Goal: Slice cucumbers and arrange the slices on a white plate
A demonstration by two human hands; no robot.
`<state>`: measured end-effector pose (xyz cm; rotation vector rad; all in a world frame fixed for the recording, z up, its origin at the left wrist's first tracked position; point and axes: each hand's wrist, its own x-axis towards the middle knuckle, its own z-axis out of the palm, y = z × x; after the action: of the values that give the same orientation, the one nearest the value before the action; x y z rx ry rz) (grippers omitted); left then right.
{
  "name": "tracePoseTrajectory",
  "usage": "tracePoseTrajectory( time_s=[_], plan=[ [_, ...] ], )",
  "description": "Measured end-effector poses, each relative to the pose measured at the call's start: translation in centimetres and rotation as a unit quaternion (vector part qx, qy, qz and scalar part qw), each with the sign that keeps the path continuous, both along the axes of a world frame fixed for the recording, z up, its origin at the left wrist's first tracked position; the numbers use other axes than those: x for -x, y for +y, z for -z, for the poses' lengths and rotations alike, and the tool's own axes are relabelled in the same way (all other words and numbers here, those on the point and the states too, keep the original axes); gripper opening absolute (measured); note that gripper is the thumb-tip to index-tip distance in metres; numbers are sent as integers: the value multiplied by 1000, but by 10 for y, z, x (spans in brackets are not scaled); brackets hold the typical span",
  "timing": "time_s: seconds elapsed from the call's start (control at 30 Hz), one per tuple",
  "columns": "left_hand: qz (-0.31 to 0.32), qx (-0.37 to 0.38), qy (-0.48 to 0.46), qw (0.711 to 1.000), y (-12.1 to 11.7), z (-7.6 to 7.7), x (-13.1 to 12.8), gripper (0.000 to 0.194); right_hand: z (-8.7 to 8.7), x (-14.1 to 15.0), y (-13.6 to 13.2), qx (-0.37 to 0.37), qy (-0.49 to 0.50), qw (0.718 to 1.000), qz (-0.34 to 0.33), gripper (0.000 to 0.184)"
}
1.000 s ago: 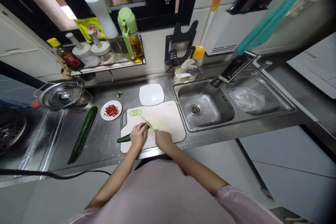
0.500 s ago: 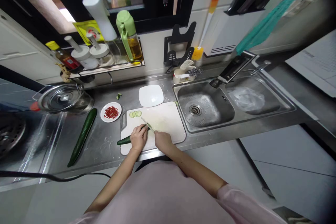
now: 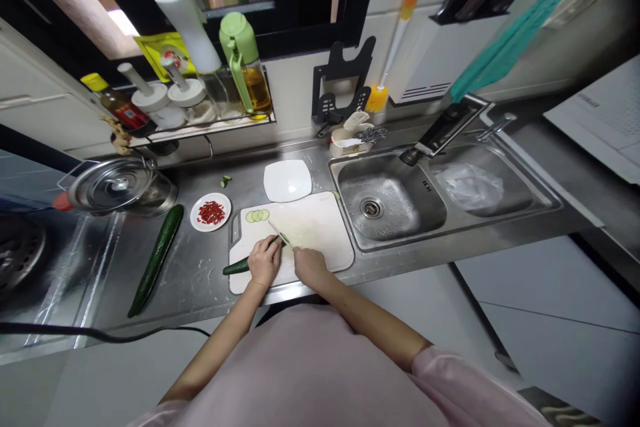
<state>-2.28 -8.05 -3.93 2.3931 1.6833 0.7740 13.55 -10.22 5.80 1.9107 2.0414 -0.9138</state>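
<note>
On the white cutting board (image 3: 327, 233), my left hand (image 3: 265, 261) is closed over a dark green cucumber (image 3: 237, 267), whose end sticks out to the left. My right hand (image 3: 311, 268) grips a knife (image 3: 279, 232) by its handle, which the fingers hide. Its blade slants up and left across the cucumber's right end, beside my left fingertips. A few pale cucumber slices (image 3: 257, 216) overlap near the board's upper left. A second, whole cucumber (image 3: 156, 260) lies on the steel counter to the left.
Above the board sits a white square plate (image 3: 287, 181). A small plate (image 3: 196, 221) holds red bits, with green scraps (image 3: 226, 181) behind it. At left is a lidded pot (image 3: 160, 192); at right, a double sink (image 3: 400, 230). Bottles stand on a shelf (image 3: 200, 127).
The view has shifted very slightly. Both hands, the knife and the cucumber stay in nearly the same place on the board, and the slices look the same.
</note>
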Motion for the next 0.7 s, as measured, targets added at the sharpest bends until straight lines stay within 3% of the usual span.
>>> tracePoseTrajectory(
  time_s=[0.23, 0.7],
  plan=[
    [8, -21, 7, 1000, -1, -1, 0, 24, 9, -2, 0, -31, 14, 999, 5, 30],
    [20, -49, 7, 999, 0, 0, 0, 23, 15, -1, 7, -20, 13, 1000, -8, 29]
  ],
)
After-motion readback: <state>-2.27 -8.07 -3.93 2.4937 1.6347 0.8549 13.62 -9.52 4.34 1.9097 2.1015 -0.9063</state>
